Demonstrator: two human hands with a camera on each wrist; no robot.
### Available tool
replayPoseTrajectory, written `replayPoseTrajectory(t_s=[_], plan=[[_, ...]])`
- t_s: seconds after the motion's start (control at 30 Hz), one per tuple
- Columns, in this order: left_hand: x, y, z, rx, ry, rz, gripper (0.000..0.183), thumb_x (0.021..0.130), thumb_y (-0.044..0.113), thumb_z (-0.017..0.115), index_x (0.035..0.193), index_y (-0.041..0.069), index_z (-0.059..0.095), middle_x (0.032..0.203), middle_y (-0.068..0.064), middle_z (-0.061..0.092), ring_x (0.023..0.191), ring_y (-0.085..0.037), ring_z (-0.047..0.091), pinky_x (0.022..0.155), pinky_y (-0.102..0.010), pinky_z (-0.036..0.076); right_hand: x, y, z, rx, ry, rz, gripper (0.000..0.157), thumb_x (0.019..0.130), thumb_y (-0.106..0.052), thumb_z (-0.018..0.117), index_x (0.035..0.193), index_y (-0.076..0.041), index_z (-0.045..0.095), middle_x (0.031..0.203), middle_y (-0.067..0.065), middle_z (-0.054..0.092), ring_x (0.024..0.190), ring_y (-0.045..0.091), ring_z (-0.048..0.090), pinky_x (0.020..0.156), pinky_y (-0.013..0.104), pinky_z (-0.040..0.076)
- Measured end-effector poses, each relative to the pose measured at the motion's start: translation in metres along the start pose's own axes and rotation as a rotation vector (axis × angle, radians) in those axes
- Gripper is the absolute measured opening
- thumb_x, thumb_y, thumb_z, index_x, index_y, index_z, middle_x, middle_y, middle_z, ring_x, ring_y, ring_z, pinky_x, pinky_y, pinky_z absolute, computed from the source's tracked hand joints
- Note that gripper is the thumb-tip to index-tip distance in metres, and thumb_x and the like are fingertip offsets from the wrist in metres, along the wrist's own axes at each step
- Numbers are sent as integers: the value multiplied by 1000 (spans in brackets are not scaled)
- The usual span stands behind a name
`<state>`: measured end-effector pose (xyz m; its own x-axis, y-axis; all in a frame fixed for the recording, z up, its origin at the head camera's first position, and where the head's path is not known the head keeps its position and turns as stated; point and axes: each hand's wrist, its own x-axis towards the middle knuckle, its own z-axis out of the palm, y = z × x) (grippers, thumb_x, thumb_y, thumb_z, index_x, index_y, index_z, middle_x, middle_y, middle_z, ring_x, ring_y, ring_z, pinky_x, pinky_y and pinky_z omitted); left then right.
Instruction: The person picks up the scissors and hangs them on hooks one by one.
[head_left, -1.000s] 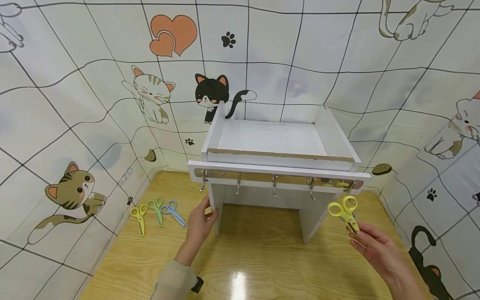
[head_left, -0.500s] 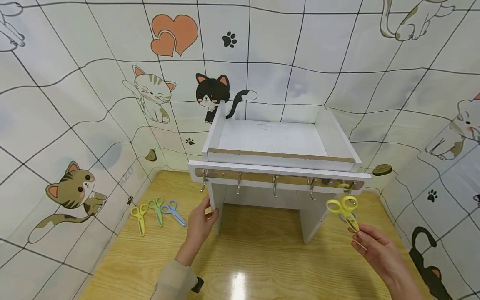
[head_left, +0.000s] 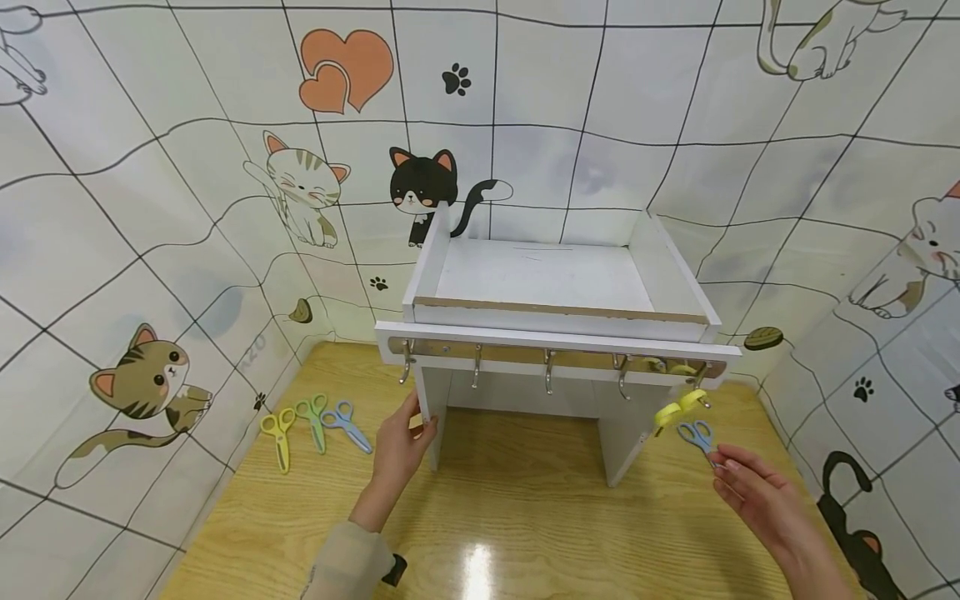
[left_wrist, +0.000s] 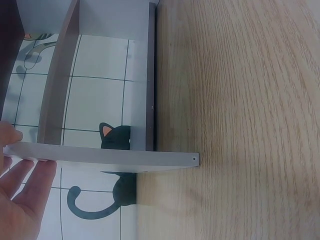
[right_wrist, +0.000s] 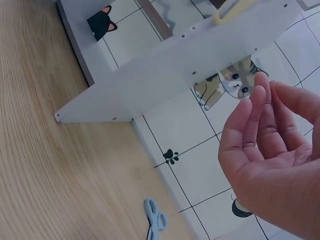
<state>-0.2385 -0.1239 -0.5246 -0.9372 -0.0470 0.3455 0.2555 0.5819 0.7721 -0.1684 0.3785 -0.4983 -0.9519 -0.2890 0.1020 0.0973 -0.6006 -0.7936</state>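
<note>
My left hand (head_left: 403, 446) grips the side panel of a white shelf unit (head_left: 558, 342), thumb on one face and fingers (left_wrist: 37, 175) on the other. A row of metal hooks runs along the unit's front rail. Yellow scissors (head_left: 678, 408) hang by their handles from the rightmost hook. Just below and right of them is my right hand (head_left: 765, 500), its fingers (right_wrist: 235, 125) loosely bent and nothing between thumb and fingertips. Blue scissors (head_left: 697, 435) lie on the table beyond it, overlapping the fingertips in the head view.
On the wooden table (head_left: 525, 533), left of the unit, lie another yellow pair of scissors (head_left: 280, 437), a green pair (head_left: 315, 421) and a blue pair (head_left: 348, 427). Walls with printed cats (head_left: 423, 187) enclose the back and sides. The unit's top is a shallow tray (head_left: 540, 275).
The right hand has let go of the yellow scissors, which now hang tilted from the rightmost hook. That hand has drawn slightly back to the right. The left hand keeps its place.
</note>
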Motion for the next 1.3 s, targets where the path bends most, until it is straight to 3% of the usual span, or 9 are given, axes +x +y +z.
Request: replayPoseTrajectory(t_s=[0.27, 0.47, 0.73, 1.03, 1.3], plan=[[0, 0, 1, -3, -1, 1, 55, 90, 8, 71, 142, 17, 53, 120, -13, 72, 114, -32, 68, 80, -37, 64, -1, -12, -16, -23, 82, 46, 46, 107, 3, 31, 119, -11, 73, 113, 3, 76, 101, 12, 72, 88, 26, 61], [0, 1, 0, 6, 2, 8, 54, 90, 7, 71, 140, 16, 54, 119, -14, 72, 113, -32, 69, 80, -37, 64, -1, -15, -27, -103, 172, 46, 43, 106, 1, 35, 118, -16, 74, 110, -2, 76, 98, 9, 71, 85, 23, 60], [0, 2, 0, 19, 1, 22, 53, 90, 7, 71, 140, 15, 54, 117, -15, 73, 112, -33, 69, 80, -36, 64, -4, -10, -47, -225, 341, 56, 40, 104, 1, 44, 109, -22, 76, 103, -8, 77, 94, 4, 72, 80, 20, 61], [-1, 2, 0, 15, 7, 19, 52, 90, 7, 71, 139, 14, 55, 116, -15, 73, 111, -33, 69, 79, -36, 64, -8, -2, -74, -448, 486, 63, 29, 101, -6, 55, 103, -28, 75, 96, -18, 75, 87, -4, 69, 73, 15, 59], [-1, 2, 0, 14, 19, 33, 50, 90, 5, 71, 137, 14, 56, 114, -16, 73, 110, -33, 70, 78, -38, 64, -2, -4, -96, -743, 622, 247, 13, 100, -28, 61, 98, -40, 64, 89, -33, 64, 84, -13, 62, 74, 13, 58]])
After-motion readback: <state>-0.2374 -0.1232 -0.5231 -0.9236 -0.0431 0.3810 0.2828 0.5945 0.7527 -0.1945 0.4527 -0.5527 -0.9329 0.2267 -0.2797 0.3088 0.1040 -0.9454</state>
